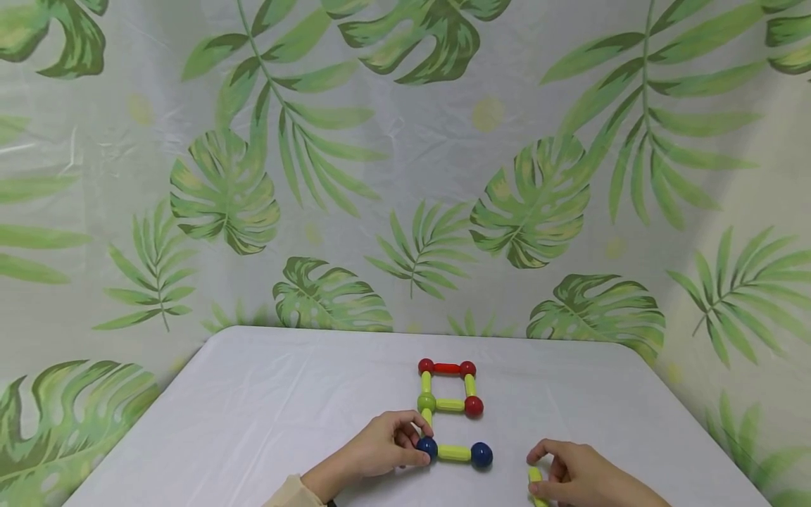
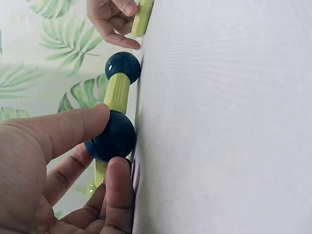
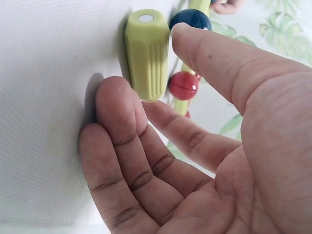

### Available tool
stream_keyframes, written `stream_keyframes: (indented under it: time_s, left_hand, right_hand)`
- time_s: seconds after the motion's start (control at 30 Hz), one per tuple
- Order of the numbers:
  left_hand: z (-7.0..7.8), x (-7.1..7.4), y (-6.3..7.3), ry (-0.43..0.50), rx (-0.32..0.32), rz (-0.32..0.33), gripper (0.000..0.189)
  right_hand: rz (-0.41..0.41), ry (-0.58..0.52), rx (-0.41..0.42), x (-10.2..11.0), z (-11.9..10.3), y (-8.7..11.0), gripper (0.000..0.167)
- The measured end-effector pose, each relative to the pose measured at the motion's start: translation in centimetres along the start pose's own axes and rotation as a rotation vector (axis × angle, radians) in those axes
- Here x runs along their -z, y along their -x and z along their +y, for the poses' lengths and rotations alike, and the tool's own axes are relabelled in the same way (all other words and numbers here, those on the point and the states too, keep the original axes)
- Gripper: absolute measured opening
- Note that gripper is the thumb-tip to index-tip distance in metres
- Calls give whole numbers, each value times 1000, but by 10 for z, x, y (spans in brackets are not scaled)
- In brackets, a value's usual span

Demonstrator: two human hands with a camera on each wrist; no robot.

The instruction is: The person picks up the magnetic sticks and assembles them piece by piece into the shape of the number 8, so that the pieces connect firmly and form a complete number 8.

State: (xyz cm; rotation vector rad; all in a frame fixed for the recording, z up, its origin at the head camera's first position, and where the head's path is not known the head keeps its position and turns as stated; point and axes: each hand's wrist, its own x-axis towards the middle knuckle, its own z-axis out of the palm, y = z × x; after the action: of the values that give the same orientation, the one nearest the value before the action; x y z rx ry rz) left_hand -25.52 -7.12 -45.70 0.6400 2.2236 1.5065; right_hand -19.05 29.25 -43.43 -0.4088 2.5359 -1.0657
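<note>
On the white table stands a flat figure of balls and rods. My left hand [image 1: 386, 445] pinches its near-left blue ball [image 2: 114, 136] between thumb and fingers. From that ball a yellow-green rod [image 1: 454, 453] runs right to a second blue ball [image 1: 481, 455]. Another rod [image 1: 427, 420] leads away to a green ball [image 1: 426, 402], partly behind my fingers. To the right of the figure, my right hand [image 1: 586, 473] is around a loose yellow-green rod [image 3: 146, 56] lying on the table. Its thumb and fingers are loosely bent close about the rod, without a visible firm grip.
Beyond the green ball, rods and red balls form a square, with a red rod [image 1: 447, 368] on its far side and a red ball [image 1: 474, 406] at its near-right corner. The white-covered table [image 1: 285, 394] ends at a leaf-patterned curtain [image 1: 405, 176].
</note>
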Motion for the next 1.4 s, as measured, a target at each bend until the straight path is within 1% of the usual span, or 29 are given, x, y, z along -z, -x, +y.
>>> stream_keyframes:
  time_s: [0.2,0.37,0.5,0.6,0.73,1.17,1.4]
  left_hand:
    - [0,0,0,7,1,2,25]
    - [0,0,0,4,3,0,25]
    - [1,0,0,2,4,2,25]
    - [1,0,0,1,6,4,25]
    - [0,0,0,-2,8,4,25]
    - [-2,0,0,6,6,9,25]
    - [-1,0,0,5,-4,10,24]
  right_hand:
    - [10,6,-49,-4,-1,-3,31]
    - [13,-12,-83,-7,0,-5,31]
    - [9,-29,-85,-8,-1,-5,31]
    - [2,-32,-62,-7,-1,-4,30]
    - [2,-31,-54,-8,0,-4,30]
    - [44,-26,-124,-12,-3,-8,30]
    - [49,-24,-115,-12,-2,-7,30]
